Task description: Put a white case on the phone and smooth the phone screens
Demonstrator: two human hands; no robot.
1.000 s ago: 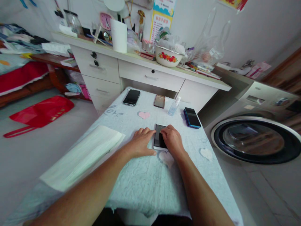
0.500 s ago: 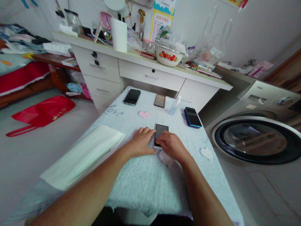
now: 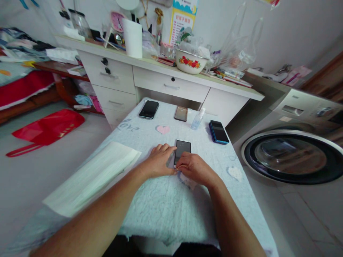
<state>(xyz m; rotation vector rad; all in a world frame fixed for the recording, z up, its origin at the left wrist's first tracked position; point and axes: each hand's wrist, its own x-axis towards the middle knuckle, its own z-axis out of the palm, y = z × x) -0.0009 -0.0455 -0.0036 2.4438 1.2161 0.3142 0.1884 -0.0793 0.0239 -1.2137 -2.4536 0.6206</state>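
A white-framed phone [image 3: 183,147] lies face up on the cloth-covered table [image 3: 160,210], its lower part covered by my right hand. Thumb and fingers spread, my left hand [image 3: 161,161] rests against the phone's left edge. My right hand [image 3: 195,167] is closed over the phone's lower end, pinching something small and pale that I cannot make out. Beyond them are a phone case [image 3: 181,114], a clear spray bottle [image 3: 197,119] standing upright, a black phone [image 3: 149,109] at the left and a blue-edged phone [image 3: 219,132] at the right.
A folded pale cloth or paper [image 3: 92,178] lies on the table's left side. Behind the table stands a white desk [image 3: 171,85] with a flowered bowl [image 3: 190,63] and a paper roll [image 3: 133,39]. To the right is a washing machine [image 3: 292,117]; a red bag [image 3: 50,126] is on the floor.
My right hand has moved down the phone's screen toward its lower edge, still pinched. My left hand stays by the phone's left edge. The whole view has shifted slightly.
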